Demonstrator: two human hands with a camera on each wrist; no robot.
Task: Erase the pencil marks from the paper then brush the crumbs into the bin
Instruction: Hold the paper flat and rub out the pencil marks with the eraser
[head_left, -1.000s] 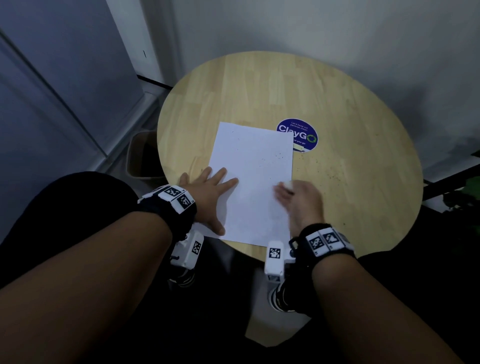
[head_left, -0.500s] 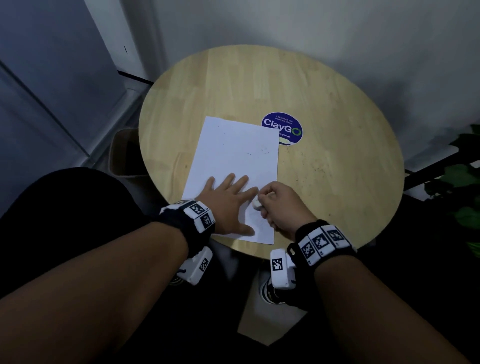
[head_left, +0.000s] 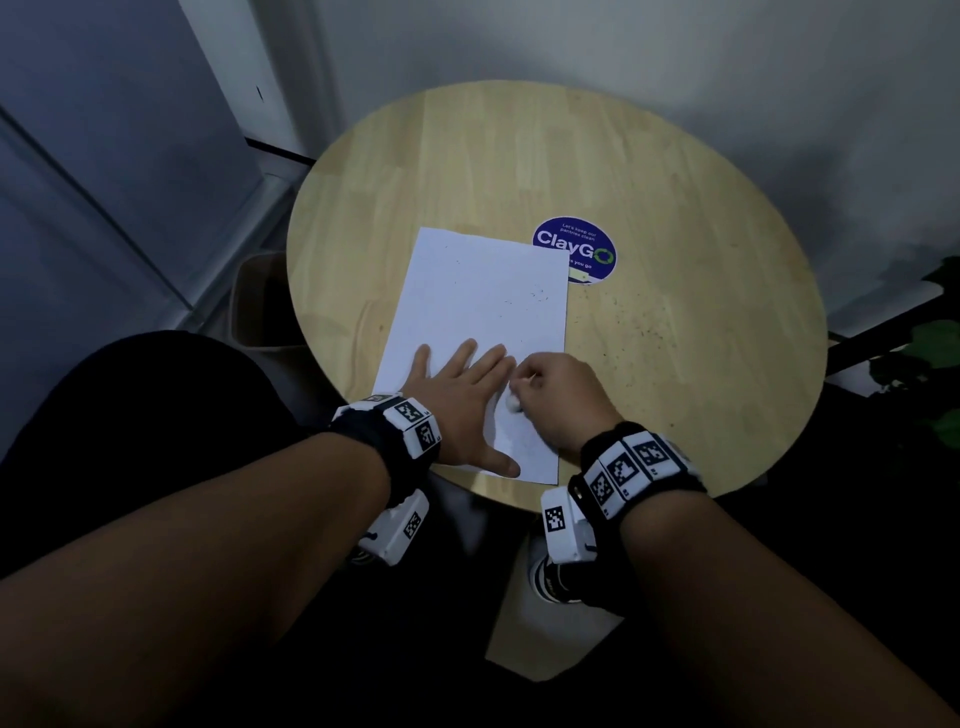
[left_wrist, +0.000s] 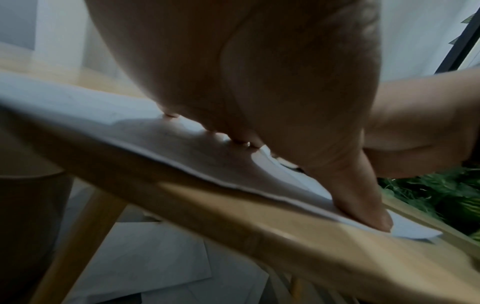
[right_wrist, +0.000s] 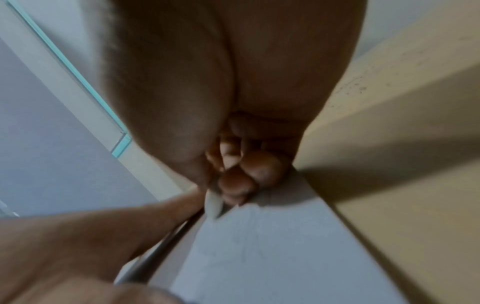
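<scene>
Your left hand flat on the paper, fingers spread, your right hand pinching the eraser against the sheet, bin beside the table.

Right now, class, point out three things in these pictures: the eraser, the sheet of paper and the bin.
eraser (head_left: 512, 402): head view, the white end showing beside the right hand.
sheet of paper (head_left: 483, 301): head view, bare middle of the sheet.
bin (head_left: 249, 306): head view, its near wall, left of the table.
</scene>
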